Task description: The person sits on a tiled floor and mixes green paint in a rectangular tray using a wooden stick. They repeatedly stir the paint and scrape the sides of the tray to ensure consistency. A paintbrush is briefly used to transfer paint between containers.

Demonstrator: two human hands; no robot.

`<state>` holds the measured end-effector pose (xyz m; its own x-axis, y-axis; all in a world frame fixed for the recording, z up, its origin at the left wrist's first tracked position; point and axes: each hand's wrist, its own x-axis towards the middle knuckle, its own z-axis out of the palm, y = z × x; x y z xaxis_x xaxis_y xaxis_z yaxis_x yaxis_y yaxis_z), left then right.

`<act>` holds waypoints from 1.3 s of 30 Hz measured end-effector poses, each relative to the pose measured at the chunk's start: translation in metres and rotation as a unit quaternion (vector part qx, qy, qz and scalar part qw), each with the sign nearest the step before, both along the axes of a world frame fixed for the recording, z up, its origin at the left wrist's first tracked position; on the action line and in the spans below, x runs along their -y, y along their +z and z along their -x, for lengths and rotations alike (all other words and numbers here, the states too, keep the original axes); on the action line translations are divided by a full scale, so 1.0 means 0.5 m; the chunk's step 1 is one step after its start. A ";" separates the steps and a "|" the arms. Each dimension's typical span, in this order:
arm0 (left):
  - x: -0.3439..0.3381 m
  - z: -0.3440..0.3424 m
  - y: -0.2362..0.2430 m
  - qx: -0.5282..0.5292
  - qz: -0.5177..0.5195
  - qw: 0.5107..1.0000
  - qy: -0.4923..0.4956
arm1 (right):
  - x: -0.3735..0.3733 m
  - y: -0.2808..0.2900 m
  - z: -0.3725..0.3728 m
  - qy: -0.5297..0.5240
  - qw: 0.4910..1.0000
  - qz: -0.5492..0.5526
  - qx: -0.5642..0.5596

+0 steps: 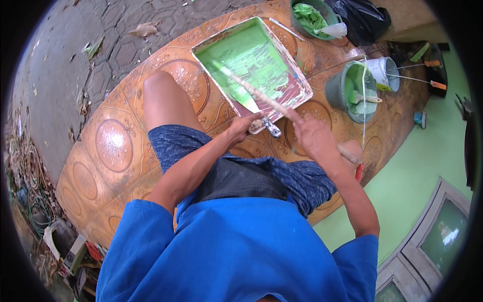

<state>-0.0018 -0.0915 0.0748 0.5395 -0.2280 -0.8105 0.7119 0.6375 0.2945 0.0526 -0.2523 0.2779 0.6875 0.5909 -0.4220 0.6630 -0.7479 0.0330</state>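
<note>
Blue shirt (251, 246) | our right hand (316, 136) grips pole (261, 95); left hand (244, 126), tray's (302, 83) near corner, hold unclear | likely spreading paint (251, 50); steadiness next

Glossy orange-brown tiles (113, 143) with ornate round motifs catch bright daylight glare across the floor, bordered by grey paving (65, 75) scattered with dry leaves (144, 29), while opposite stands a pale green wall (397, 176) with grey-framed glass panes (445, 226).

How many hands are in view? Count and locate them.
2: the left hand at the near edge of the paint tray, the right hand gripping the long stick.
</note>
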 end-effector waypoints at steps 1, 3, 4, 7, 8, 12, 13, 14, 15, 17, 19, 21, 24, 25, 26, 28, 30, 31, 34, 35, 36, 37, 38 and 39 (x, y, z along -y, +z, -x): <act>0.001 -0.001 0.007 0.001 -0.006 1.000 0.006 | 0.006 -0.012 0.001 0.001 1.000 -0.008 0.006; -0.004 0.000 -0.012 -0.011 -0.012 1.000 -0.009 | 0.009 -0.036 -0.001 0.011 0.999 -0.030 0.019; -0.006 0.001 -0.022 -0.017 -0.015 1.000 -0.017 | 0.014 -0.038 -0.011 -0.004 1.000 -0.021 0.020; 0.002 0.002 -0.004 -0.003 -0.004 1.000 0.002 | 0.034 -0.032 -0.041 -0.045 0.999 -0.009 0.025; 0.000 0.001 0.000 -0.002 -0.004 1.000 0.014 | 0.041 -0.030 -0.049 -0.048 0.998 -0.019 0.029; -0.001 0.006 -0.014 -0.001 0.001 1.000 0.022 | 0.048 -0.010 -0.057 -0.082 0.995 -0.057 0.030; -0.003 0.005 -0.011 -0.006 0.001 1.000 0.010 | 0.052 -0.012 -0.056 -0.087 0.994 -0.049 0.038; -0.004 0.003 -0.010 -0.009 0.001 1.000 -0.004 | 0.056 -0.016 -0.054 -0.092 0.994 -0.041 0.048; -0.005 0.001 -0.009 -0.013 0.001 1.000 -0.018 | 0.060 -0.021 -0.051 -0.098 0.993 -0.032 0.057; -0.002 -0.003 -0.008 -0.029 -0.022 0.999 -0.030 | 0.057 -0.035 -0.037 -0.123 0.991 -0.048 0.029; -0.001 -0.003 -0.008 -0.027 -0.024 0.999 -0.022 | 0.048 -0.037 -0.022 -0.129 0.990 -0.060 0.007; -0.002 0.001 -0.018 -0.003 -0.004 1.000 0.009 | 0.036 -0.025 -0.016 -0.115 0.991 -0.070 -0.007; 0.000 0.001 -0.018 -0.003 -0.005 1.000 0.011 | 0.048 -0.038 -0.027 -0.149 0.986 -0.076 -0.013; 0.002 0.000 -0.016 -0.001 0.001 1.000 0.011 | 0.058 -0.043 -0.034 -0.156 0.984 -0.083 -0.003; 0.001 0.000 -0.012 0.000 0.005 1.000 0.011 | 0.066 -0.047 -0.042 -0.162 0.982 -0.092 0.007; 0.002 -0.002 -0.004 -0.007 0.000 1.000 0.011 | 0.073 -0.051 -0.044 -0.167 0.982 -0.082 0.006; 0.003 -0.002 -0.001 -0.025 -0.022 0.999 0.015 | 0.061 -0.054 -0.037 -0.162 0.985 -0.050 -0.015; 0.001 -0.002 0.000 -0.023 -0.017 0.999 0.020 | 0.055 -0.052 -0.031 -0.147 0.986 -0.072 -0.013; -0.001 0.001 -0.007 -0.018 -0.002 0.999 0.032 | 0.046 -0.046 -0.024 -0.128 0.985 -0.115 -0.012; 0.001 0.001 -0.004 -0.020 0.001 0.999 0.030 | 0.051 -0.052 -0.029 -0.141 0.983 -0.116 -0.016; 0.002 0.000 -0.001 -0.022 0.004 0.999 0.028 | 0.057 -0.058 -0.035 -0.154 0.981 -0.117 -0.019; 0.004 -0.002 0.002 -0.014 0.007 0.999 0.030 | 0.068 -0.063 -0.046 -0.159 0.979 -0.126 0.001; 0.005 -0.001 0.003 -0.007 0.009 0.999 0.033 | 0.077 -0.067 -0.059 -0.163 0.977 -0.136 0.019; 0.006 -0.001 0.003 0.000 0.011 0.999 0.036 | 0.083 -0.069 -0.066 -0.166 0.975 -0.145 0.038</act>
<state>-0.0014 -0.0945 0.0763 0.5546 -0.2066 -0.8061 0.6641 0.6935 0.2792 0.0857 -0.2937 0.2434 0.8838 0.4174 -0.2113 0.3867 -0.9060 -0.1723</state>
